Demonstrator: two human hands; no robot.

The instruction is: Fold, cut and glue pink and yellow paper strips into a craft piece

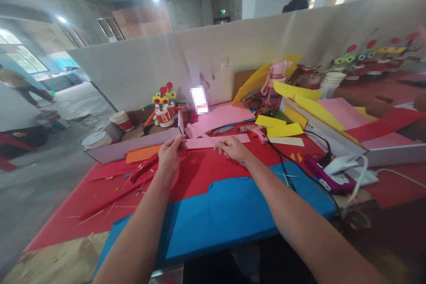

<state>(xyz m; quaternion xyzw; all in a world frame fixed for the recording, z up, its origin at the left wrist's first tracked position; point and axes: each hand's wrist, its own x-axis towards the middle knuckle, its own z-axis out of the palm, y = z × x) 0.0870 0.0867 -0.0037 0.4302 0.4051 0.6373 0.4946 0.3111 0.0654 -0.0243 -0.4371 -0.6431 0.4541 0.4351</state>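
While the left hand (pixel 171 150) pinches a narrow pink paper strip (pixel 199 143) at twelve o'clock, the right hand (pixel 232 147), curled, touches its middle; cannot tell whether it pinches. Pink pistol-shaped glue gun (pixel 258 132) lies at its two o'clock.

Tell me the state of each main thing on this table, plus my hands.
Pink rectangular paper strip: held, roughly flat
Left hand: closed on its left end
Right hand: pinching it near its middle
Pink plastic glue gun: lying down
Pink plastic bottle: upright
Blue sheet: lying flat
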